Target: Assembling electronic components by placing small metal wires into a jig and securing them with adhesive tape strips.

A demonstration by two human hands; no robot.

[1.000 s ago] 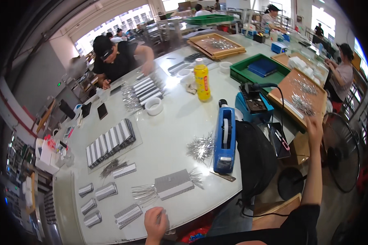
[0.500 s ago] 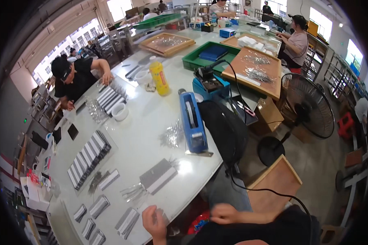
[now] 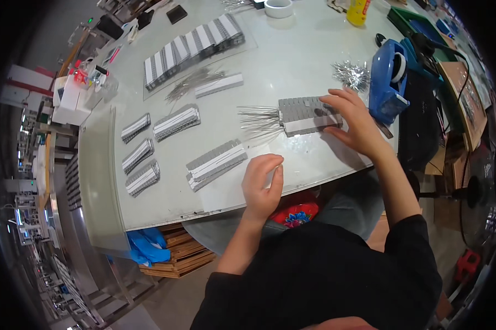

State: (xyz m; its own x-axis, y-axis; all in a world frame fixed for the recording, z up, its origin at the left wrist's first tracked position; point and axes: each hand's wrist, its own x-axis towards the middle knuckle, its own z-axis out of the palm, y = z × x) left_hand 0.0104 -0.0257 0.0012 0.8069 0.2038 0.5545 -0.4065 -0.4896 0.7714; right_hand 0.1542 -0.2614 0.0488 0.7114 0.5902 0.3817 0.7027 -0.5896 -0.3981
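A stack of grey-and-white strips (image 3: pixel 300 116) lies flat near the table's front edge, thin silvery wires (image 3: pixel 259 120) fanning out from its left end. Over its right end is my right hand (image 3: pixel 355 118), thumb and fingers spread wide across the stack's width; whether the tips touch it I cannot tell. My left hand (image 3: pixel 260 184) hovers at the table edge, below the wires. Its fingers curl in and meet the thumb closely; anything between the tips is too small to make out. Left of it rests a grey-and-white strip bundle (image 3: pixel 216 164).
Several smaller bundles (image 3: pixel 176 122) lie to the left. Farther back are a long row of strips (image 3: pixel 193 47), loose wires (image 3: pixel 195 82) and a single strip (image 3: pixel 219 85). A blue tape dispenser (image 3: pixel 388 82) and a silvery wire pile (image 3: pixel 351 74) stand right of centre, with a yellow bottle (image 3: pixel 358 12) beyond.
My view has swung down and to the left. My right hand has moved from near my body onto the strip stack's right end; my left hand remains by the table edge.
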